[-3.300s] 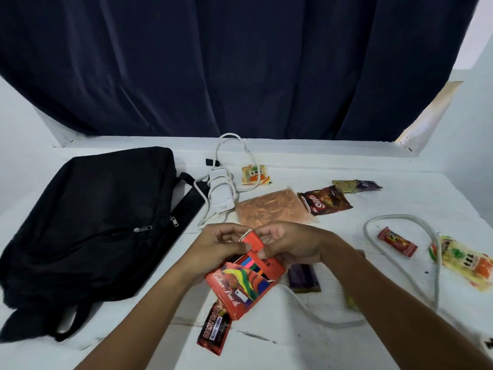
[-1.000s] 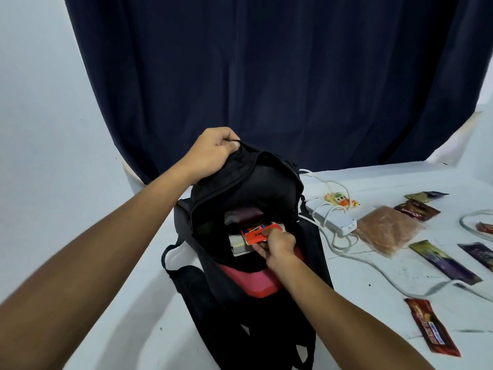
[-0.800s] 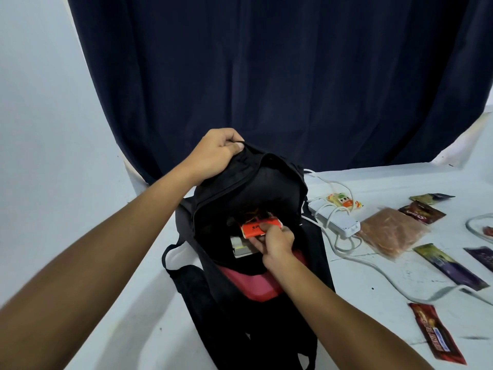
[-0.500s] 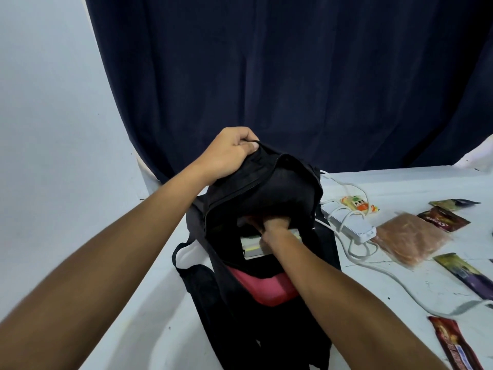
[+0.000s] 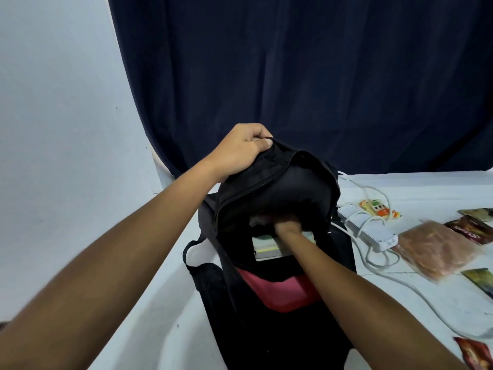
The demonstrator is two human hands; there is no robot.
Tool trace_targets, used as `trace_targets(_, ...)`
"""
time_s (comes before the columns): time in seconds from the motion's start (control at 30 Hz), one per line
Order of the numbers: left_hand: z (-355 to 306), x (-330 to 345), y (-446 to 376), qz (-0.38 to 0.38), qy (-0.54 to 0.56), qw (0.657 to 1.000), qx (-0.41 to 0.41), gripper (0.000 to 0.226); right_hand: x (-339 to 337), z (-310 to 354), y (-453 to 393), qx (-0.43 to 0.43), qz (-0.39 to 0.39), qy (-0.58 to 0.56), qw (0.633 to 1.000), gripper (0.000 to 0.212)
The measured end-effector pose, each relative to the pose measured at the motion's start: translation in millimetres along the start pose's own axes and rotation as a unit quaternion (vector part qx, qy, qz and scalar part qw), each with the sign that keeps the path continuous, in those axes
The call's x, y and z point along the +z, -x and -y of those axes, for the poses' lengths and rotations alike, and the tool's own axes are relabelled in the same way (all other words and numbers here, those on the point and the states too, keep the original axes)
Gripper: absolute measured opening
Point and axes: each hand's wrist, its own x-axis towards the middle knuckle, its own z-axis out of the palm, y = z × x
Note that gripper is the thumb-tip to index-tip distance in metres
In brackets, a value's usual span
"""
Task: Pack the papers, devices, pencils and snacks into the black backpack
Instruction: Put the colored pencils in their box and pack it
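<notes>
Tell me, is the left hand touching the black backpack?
Touching. The head view shows the left hand gripping the top edge of the black backpack, fingers curled over it.

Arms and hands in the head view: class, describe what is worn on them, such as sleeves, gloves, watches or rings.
Both forearms are bare all the way to the frame edge, so no sleeves show. The left hand wears no glove, and no ring, watch or bracelet shows on it or its wrist. The right hand is partly sunk inside the black backpack, so its fingers cannot be checked; its wrist is bare too.
</notes>
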Motion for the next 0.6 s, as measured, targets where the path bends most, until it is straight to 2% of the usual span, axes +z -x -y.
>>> trace_targets(0.07,-0.1,-0.6,-1.9,0.001,0.008,1.0,-0.003,0.015,-5.1,-2.6,17.5,-0.082,-0.07,0.182,0.977,0.037)
trace_targets(0.13,-0.5,-0.2,-3.1,0.001,0.011,1.0,-0.007,0.015,-1.6,-3.9,29.0,-0.178,-0.071,0.293,0.937,0.04)
trace_targets(0.2,-1.4,0.3,-3.2,0.001,0.01,1.0,-0.011,0.015,6.7,-6.3,25.2,-0.247,-0.053,0.35,0.902,0.05)
trace_targets(0.27,-3.0,0.3,-1.7,0.001,0.005,1.0,-0.013,0.014,10.4,-2.7,18.9,-0.236,-0.004,0.391,0.889,0.053)
trace_targets(0.37,-5.2,-1.3,1.2,-0.002,0.0,1.0,-0.014,0.015,11.4,4.4,15.4,-0.214,0.06,0.452,0.864,0.04)
trace_targets(0.53,-5.2,0.1,1.0,-0.009,0.002,1.0,-0.019,0.018,19.4,24.6,10.9,-0.162,0.058,0.496,0.851,0.052)
trace_targets(0.6,-5.3,2.0,1.0,-0.007,0.004,1.0,-0.02,0.018,19.1,27.8,9.3,-0.146,0.063,0.536,0.829,0.051)
